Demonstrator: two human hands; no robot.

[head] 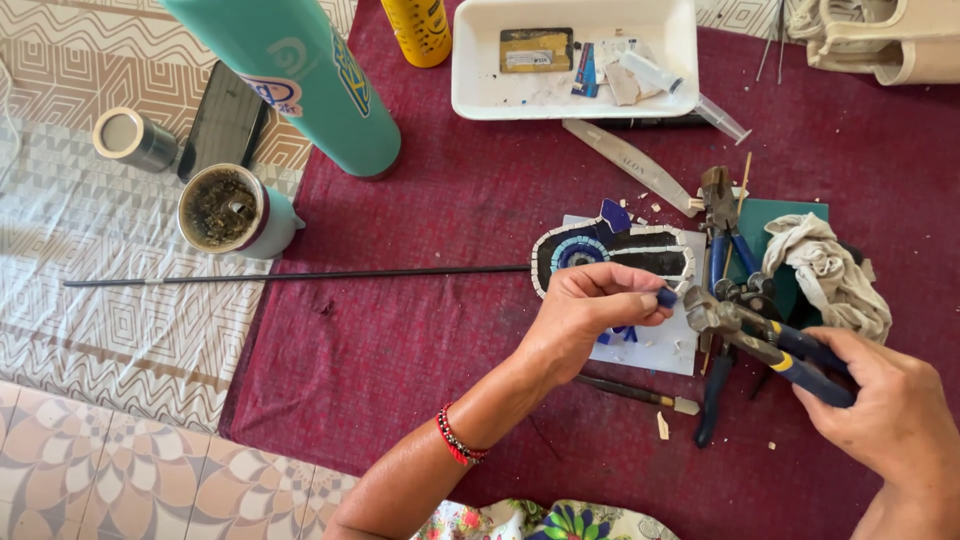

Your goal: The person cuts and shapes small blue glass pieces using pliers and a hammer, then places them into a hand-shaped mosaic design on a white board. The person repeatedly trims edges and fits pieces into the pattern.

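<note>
My left hand [585,312] pinches a small dark blue tile piece [667,297] between thumb and fingers. My right hand [893,405] grips the blue and yellow handles of tile nippers [760,340], whose jaws sit right next to the tile piece. Just beyond my left hand lies a fish-shaped mosaic [620,250] in black, blue and white on a white sheet [665,345]. A long thin black rod [290,274] runs left from the mosaic.
A second pair of blue-handled pliers [722,225] and a crumpled rag [825,270] lie right of the mosaic. Behind stand a white tray [475,70], a teal bottle [310,85], a yellow bottle [420,30], a cup of herb drink [225,210] and a phone [222,120].
</note>
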